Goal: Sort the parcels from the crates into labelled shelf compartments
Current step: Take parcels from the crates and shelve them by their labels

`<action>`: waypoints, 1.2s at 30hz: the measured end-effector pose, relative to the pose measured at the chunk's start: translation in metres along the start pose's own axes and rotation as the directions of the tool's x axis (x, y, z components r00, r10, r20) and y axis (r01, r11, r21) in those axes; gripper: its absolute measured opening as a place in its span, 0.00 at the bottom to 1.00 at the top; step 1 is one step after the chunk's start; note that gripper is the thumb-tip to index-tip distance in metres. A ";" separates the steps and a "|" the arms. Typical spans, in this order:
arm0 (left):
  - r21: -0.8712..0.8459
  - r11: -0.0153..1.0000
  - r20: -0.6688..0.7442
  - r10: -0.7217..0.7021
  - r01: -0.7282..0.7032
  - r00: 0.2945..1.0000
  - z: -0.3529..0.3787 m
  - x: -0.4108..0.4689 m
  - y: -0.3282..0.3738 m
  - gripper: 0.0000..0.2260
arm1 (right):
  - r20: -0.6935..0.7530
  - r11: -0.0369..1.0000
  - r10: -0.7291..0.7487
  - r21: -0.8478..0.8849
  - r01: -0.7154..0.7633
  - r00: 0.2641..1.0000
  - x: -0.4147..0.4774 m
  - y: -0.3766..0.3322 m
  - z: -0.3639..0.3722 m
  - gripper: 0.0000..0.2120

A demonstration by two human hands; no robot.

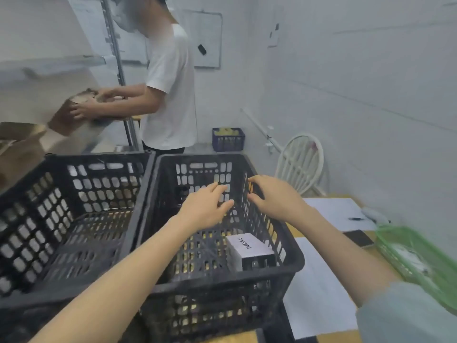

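Observation:
Two black plastic crates stand side by side in front of me. The right crate [291, 263] holds a white and black boxed parcel [249, 251] on its floor near the right wall. The left crate [74, 248] shows no parcel inside. My left hand [206, 209] and my right hand [274, 196] hover over the far part of the right crate, fingers relaxed and slightly curled, holding nothing. A metal shelf rack [118, 70] stands behind the crates at the left.
Another person in a white shirt [170, 90] stands at the shelf handling a brown cardboard parcel [74, 112]. A blue crate [228, 139] sits on the floor behind. On the table to the right lie white papers [319, 288], a phone [358, 238] and a green basket [420, 258].

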State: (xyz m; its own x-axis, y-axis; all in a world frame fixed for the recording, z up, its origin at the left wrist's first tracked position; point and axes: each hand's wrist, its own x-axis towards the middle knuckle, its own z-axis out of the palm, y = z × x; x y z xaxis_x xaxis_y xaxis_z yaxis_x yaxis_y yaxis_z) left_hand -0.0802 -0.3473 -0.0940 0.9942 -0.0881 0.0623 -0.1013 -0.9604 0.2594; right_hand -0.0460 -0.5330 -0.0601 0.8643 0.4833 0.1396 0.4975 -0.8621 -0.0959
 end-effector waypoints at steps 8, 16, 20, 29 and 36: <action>-0.031 0.998 0.269 0.052 -0.045 0.962 0.087 0.042 -0.017 0.29 | 0.267 0.997 0.077 -0.009 -0.078 0.961 0.032 0.003 0.069 0.21; -0.135 0.989 0.553 0.022 0.064 0.833 0.131 0.036 -0.018 0.32 | 0.594 0.990 0.114 -0.138 -0.039 0.797 0.037 0.015 0.131 0.19; -0.274 0.939 0.678 0.036 0.207 0.734 0.138 0.035 -0.018 0.32 | 0.661 0.986 0.115 -0.169 -0.003 0.741 0.038 0.015 0.141 0.17; -0.529 0.753 0.443 -0.147 0.390 0.884 0.109 0.053 -0.043 0.31 | 0.330 0.976 0.136 0.120 -0.184 0.934 0.073 -0.008 0.128 0.19; -0.649 0.660 0.231 -0.304 0.379 0.924 0.087 0.059 -0.076 0.30 | 0.215 0.924 0.040 0.364 -0.118 0.976 0.091 -0.015 0.146 0.27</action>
State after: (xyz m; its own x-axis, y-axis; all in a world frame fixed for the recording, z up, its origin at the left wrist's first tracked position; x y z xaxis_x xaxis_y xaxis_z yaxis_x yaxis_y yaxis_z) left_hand -0.0104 -0.3029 -0.1934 0.9582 0.1500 -0.2436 0.2861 -0.4955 0.8201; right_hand 0.0362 -0.4539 -0.1894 0.8790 0.4701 -0.0793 0.3850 -0.7981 -0.4634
